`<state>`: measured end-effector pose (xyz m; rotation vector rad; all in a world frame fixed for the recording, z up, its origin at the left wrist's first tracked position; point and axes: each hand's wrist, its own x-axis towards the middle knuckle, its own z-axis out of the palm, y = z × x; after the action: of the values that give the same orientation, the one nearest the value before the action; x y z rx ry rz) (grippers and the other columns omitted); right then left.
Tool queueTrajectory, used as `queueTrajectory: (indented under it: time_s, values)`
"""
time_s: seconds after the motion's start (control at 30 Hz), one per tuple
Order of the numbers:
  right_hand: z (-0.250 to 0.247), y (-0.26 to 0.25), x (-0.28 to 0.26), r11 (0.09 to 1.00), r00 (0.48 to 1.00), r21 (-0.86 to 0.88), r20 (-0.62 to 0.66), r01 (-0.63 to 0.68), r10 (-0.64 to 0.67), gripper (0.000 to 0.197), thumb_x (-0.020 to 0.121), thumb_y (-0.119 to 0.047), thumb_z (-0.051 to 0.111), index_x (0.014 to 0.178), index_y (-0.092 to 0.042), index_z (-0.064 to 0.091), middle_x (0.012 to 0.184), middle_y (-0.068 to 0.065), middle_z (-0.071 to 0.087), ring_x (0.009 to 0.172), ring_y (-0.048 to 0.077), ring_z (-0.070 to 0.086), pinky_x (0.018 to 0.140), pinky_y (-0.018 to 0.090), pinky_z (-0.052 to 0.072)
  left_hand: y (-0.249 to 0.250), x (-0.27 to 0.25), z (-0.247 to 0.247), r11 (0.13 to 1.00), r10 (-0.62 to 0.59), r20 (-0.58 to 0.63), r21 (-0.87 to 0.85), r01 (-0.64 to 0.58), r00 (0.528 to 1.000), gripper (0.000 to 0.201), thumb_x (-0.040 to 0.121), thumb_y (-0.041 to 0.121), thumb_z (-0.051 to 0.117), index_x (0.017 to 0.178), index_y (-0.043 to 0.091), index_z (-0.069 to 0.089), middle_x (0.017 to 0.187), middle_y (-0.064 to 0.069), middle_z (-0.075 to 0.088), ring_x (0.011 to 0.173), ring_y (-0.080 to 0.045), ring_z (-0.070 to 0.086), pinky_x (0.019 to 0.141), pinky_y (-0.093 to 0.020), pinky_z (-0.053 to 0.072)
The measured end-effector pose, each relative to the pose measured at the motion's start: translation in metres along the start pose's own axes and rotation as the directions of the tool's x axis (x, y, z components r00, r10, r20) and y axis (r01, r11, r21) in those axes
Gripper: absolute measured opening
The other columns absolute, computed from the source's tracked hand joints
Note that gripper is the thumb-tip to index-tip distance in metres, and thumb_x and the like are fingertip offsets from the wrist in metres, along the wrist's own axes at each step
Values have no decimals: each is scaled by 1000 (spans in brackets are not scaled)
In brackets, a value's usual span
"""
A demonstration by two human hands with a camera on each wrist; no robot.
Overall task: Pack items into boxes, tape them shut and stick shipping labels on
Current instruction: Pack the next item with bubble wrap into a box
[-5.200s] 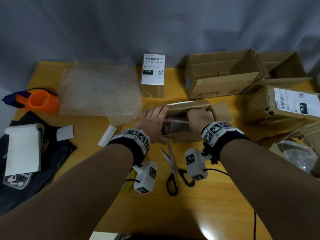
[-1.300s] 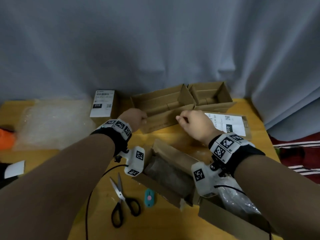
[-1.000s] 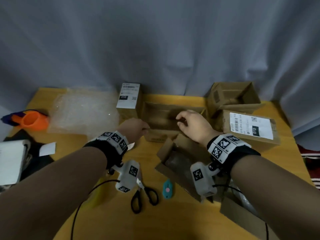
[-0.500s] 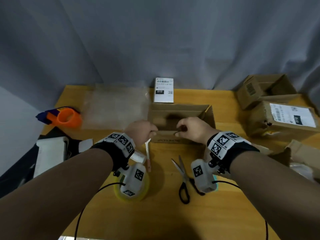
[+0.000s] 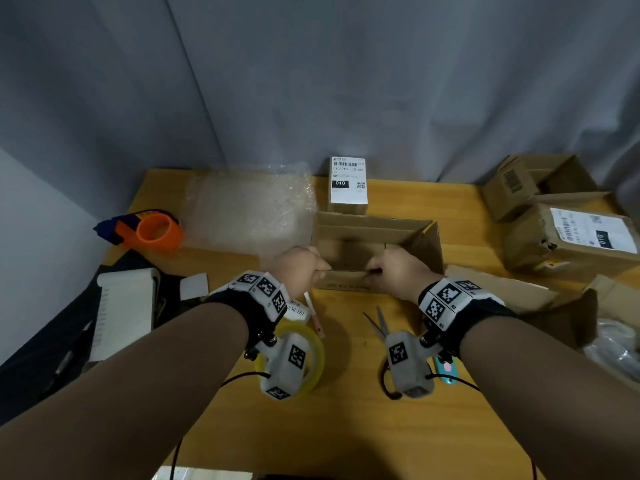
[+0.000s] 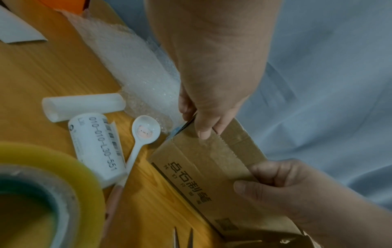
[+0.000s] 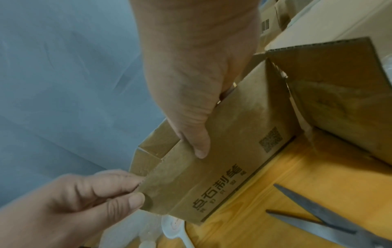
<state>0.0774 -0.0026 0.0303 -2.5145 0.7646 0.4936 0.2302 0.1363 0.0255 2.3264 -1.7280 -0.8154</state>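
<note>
Between wrists: open box [image 5: 375,237], near wall pinched by left hand [image 5: 298,268] and right hand [image 5: 398,271].

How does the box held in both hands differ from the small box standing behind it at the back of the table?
The held box is open at the top, flaps up, with no shipping label in view; the small box is closed and carries a white label. The held box is wider and lower; the small box is narrower. The left hand and right hand pinch the held box's near edge; nothing touches the small box. Both are brown cardboard.
</note>
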Motion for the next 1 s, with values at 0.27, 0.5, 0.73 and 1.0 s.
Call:
queueTrajectory:
  time_s: [0.27,0.5,0.73,1.0]
  values:
    - [1,20,-28,993,999,107,21,-45,43,45,97,-50,39,95,-13,64,92,5,61,95,24,57,81,35,46,34,13,12,991,-62,68,126,53,996,35,100,17,40,131,12,55,140,-7,48,128,-22,44,99,-26,35]
    - [13,25,-35,979,990,-176,71,-106,120,49,97,-1,38,142,-20,40,140,10,47,123,27,49,98,36,46,33,7,17,972,-84,120,227,55,989,38,100,32,41,134,20,53,139,-6,52,132,-24,41,109,-40,35]
    - [12,18,-36,982,997,-169,-17,-82,81,44,95,-47,43,134,-25,48,121,3,61,107,22,58,82,33,52,27,-16,13,994,48,-56,103,-42,997,55,96,53,33,143,24,39,152,0,30,131,-21,40,108,-40,36]
    - [-14,-37,-14,989,914,8,-383,148,-134,24,95,-25,47,110,-18,64,108,2,63,103,22,55,87,36,48,-51,-13,-18,979,-194,-189,26,203,962,37,97,26,48,131,13,50,129,-10,45,114,-28,53,98,-36,41]
